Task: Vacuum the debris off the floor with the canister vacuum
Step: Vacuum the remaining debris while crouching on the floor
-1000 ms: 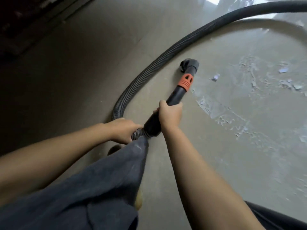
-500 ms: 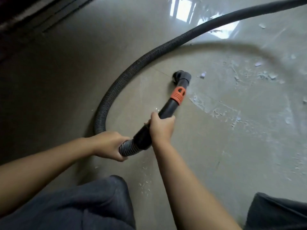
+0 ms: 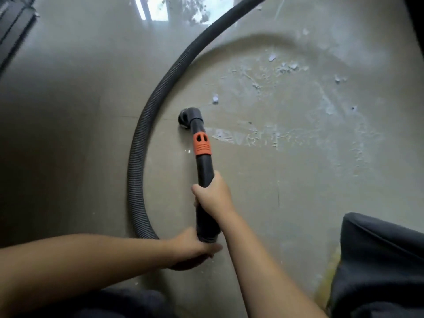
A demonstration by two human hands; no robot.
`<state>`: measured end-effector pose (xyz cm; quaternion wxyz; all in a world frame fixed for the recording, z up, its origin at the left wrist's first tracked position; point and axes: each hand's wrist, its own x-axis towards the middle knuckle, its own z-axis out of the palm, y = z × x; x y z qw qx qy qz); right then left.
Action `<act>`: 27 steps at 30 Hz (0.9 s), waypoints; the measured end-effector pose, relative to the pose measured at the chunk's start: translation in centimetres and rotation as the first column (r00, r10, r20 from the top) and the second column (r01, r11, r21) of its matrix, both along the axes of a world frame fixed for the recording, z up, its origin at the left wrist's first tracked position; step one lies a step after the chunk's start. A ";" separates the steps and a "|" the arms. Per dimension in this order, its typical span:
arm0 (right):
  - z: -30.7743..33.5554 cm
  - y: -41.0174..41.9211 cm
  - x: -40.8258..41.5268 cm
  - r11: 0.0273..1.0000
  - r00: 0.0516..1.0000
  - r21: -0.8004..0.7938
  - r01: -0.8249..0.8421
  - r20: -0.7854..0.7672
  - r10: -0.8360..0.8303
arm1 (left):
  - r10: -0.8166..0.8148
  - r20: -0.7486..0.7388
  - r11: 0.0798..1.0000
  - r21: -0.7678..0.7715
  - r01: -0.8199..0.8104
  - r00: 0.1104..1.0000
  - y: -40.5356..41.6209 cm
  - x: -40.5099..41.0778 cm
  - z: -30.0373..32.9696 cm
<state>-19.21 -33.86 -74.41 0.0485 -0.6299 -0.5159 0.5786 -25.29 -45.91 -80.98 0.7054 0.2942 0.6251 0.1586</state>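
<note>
Gripping the black tube (image 3: 205, 177) near the middle of the frame with the right hand (image 3: 213, 195) — fingers wrapping tight around it. Holding the back end of that tube, low in the frame, with the left hand (image 3: 191, 247), fingers curling under where the ribbed hose (image 3: 137, 157) is joining on. Pointing up the frame, with an orange ring (image 3: 202, 144) sitting partway along and a round dark nozzle (image 3: 187, 117) touching the shiny grey floor (image 3: 68, 134) just above the middle. Bending away from the left hand in a big curve, up the left of the middle and off toward the upper right. Lying to the right of the nozzle — pale crumbs and flakes (image 3: 263, 134), spreading across the right half, with one small white chip (image 3: 215, 98) just above and right of the nozzle. Showing dark trouser knees (image 3: 378, 260) at the lower right and along the bottom edge. Shining at the top, a bright window glare (image 3: 160, 8).
</note>
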 end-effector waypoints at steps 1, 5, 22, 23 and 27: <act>0.1 -0.2 1.0 1.000 0.999 0.015 0.017 0.040 -0.018 | -0.001 0.053 0.999 -0.048 0.004 0.999 0.0 0.9 0.2; 0.5 -1.8 7.1 0.947 0.929 0.109 0.304 0.185 -0.320 | -0.128 0.185 0.985 -0.091 0.146 0.974 0.5 5.6 1.7; 0.8 -1.0 18.3 0.547 0.538 0.148 0.824 0.098 -0.837 | -0.532 -0.120 0.839 0.059 0.541 0.838 4.9 13.8 3.7; 0.8 -0.9 18.8 0.518 0.509 0.166 0.839 0.098 -0.855 | -0.526 -0.209 0.836 0.050 0.546 0.824 4.9 14.6 3.7; -0.3 0.9 15.7 0.662 0.662 0.093 0.744 0.027 -0.749 | -0.271 -0.241 0.953 0.067 0.294 0.932 4.4 13.8 3.3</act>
